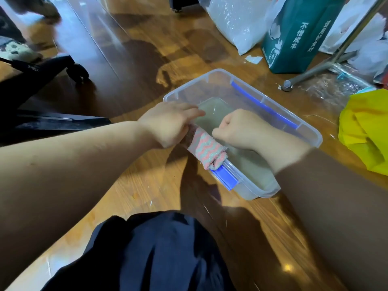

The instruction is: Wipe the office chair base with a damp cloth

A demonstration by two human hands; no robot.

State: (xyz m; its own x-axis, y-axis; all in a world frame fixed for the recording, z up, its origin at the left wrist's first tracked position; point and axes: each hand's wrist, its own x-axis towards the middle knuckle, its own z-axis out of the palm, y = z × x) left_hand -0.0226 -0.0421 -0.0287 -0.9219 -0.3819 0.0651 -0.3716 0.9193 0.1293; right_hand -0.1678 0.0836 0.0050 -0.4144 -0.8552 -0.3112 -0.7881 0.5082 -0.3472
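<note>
Where the clear plastic tub stands on the wooden floor, both hands meet over its near left rim with the cloth between them. The cloth is a fluffy towel with pink and pale blue-green zigzag stripes, twisted into a tight roll. It looks dark and wet at the end under the left hand. Its loose end folds over the rim and hangs just above the blue latch on the tub's near side.

The left hand lies over the upper end of the roll. The cloth comes out from under its palm, and its fingers reach fairly straight towards the tub's middle. The right hand is a closed fist inside the tub, knuckles up. It holds the other part of the roll, though the grip itself is hidden beneath the hand. Cloudy, greyish water fills the bottom of the tub, and a second blue latch runs along the far right rim.

The black office chair base is at the left edge of the floor, well apart from the tub. One leg ends in a caster, and another leg lies lower, beside the left forearm.

Beyond the tub's far corner stand a green paper bag with white characters and a clear plastic bag. The foot of a metal stand rests near them. Something bright yellow lies at the right edge of the floor. A dark garment covers the person's knee at the bottom.
</note>
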